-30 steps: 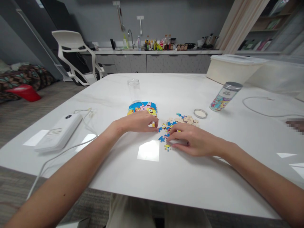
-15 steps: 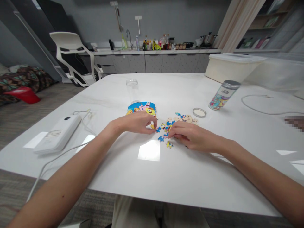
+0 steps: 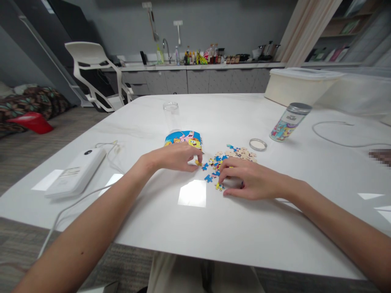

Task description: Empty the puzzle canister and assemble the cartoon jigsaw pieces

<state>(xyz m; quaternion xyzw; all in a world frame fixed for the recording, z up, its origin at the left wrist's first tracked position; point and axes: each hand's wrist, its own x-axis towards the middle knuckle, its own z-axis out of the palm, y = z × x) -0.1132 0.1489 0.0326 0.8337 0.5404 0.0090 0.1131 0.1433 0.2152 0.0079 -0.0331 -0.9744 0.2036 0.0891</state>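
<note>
Puzzle pieces (image 3: 242,153) lie in a loose pile on the white table, some picture side up in blue and yellow, others bare wood side up. My left hand (image 3: 179,156) rests at the pile's left, thumb and forefinger apart beside a small yellow piece (image 3: 198,162). Behind it lies a colourful cartoon picture card or sheet (image 3: 183,136), partly covered by the hand. My right hand (image 3: 249,177) hovers over the pile's near side. Its forefinger reaches a yellow puzzle piece (image 3: 219,186), with the thumb spread apart close by; no grip on it shows.
A clear jar (image 3: 171,116) stands beyond the card. A round metal-rimmed lid (image 3: 258,144) and a printed can (image 3: 289,122) are right of the pile. A white device (image 3: 77,171) with cables lies at left. Storage bins (image 3: 301,87) stand at the back right.
My right hand has shifted toward me from the pile's middle to the yellow piece at its near edge, and its thumb and forefinger have spread. My left hand stays nearly still.
</note>
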